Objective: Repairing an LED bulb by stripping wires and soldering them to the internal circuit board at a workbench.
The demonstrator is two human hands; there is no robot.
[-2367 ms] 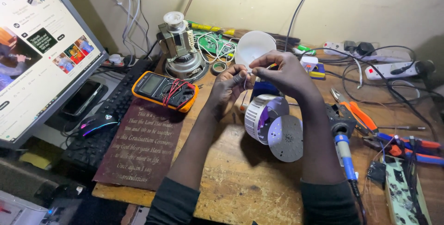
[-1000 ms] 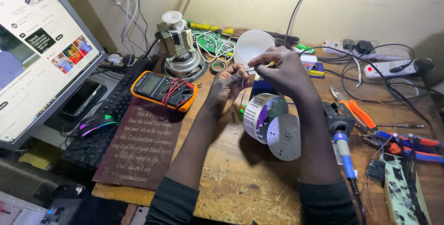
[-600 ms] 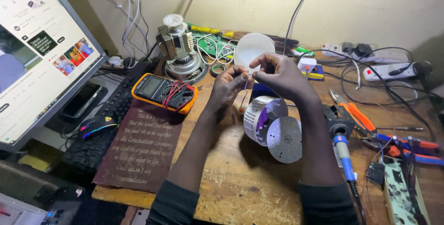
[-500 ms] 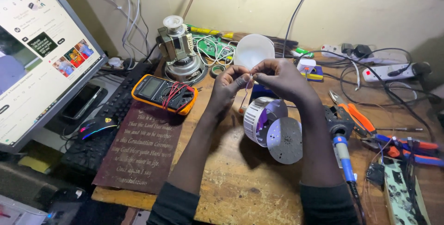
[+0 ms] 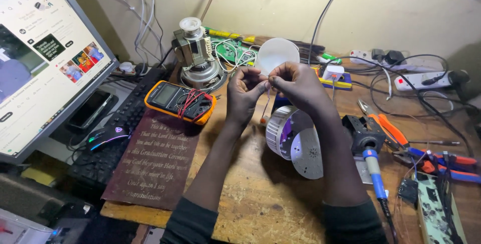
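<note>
Worn wooden bench (image 5: 250, 194) against a pale wall; cables hang behind it. One monitor (image 5: 40, 58), lit, at left. One dark plaque (image 5: 155, 158) lies flat, with one yellow multimeter (image 5: 180, 102) at its top edge. One opened lamp housing (image 5: 295, 138) lies below the hands. One blue soldering iron (image 5: 373, 176) sits right of it. Left hand (image 5: 244, 91) and right hand (image 5: 295, 83) meet above the housing, fingertips pinched on thin wire leads (image 5: 266, 98) held between them.

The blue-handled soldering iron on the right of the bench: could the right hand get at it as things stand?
Probably yes. The soldering iron lies bare on the wooden bench just beside the right forearm, nothing on top of it. But the right hand is pinching a thin wire with the left hand, so it must let go first.
</note>
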